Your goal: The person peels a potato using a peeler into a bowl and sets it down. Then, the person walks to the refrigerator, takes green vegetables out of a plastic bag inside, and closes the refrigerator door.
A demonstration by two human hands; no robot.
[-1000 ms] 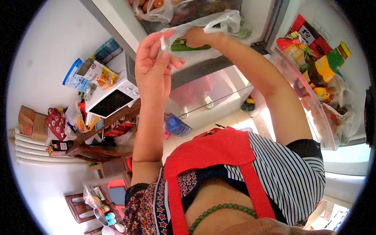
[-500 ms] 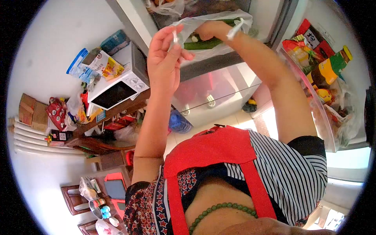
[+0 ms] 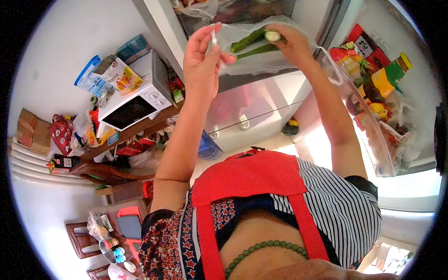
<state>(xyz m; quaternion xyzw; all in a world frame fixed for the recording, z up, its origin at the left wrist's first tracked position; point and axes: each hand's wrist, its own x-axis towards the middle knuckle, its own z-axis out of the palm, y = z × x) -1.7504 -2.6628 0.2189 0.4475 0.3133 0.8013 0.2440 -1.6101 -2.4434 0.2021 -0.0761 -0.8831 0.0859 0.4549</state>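
My left hand is closed, pinching a white handle of a clear plastic bag at the front of the open fridge. Inside the bag's mouth lie green cucumbers, at least two, side by side. My right hand is wrapped round a cucumber with a pale cut end, which points toward me. The far part of that cucumber is hidden by my fingers. A loose bag handle hangs beside my right forearm.
The fridge door stands open at right, its shelf loaded with bottles and packets. A white microwave with bags on top is at left. Another plastic bag sits deeper in the fridge. Closed drawers lie below.
My right hand has drawn back to the right, out of the bag, with a cut cucumber now showing in it. The bag's right handle has slipped off toward my forearm. My left hand keeps its pinch.
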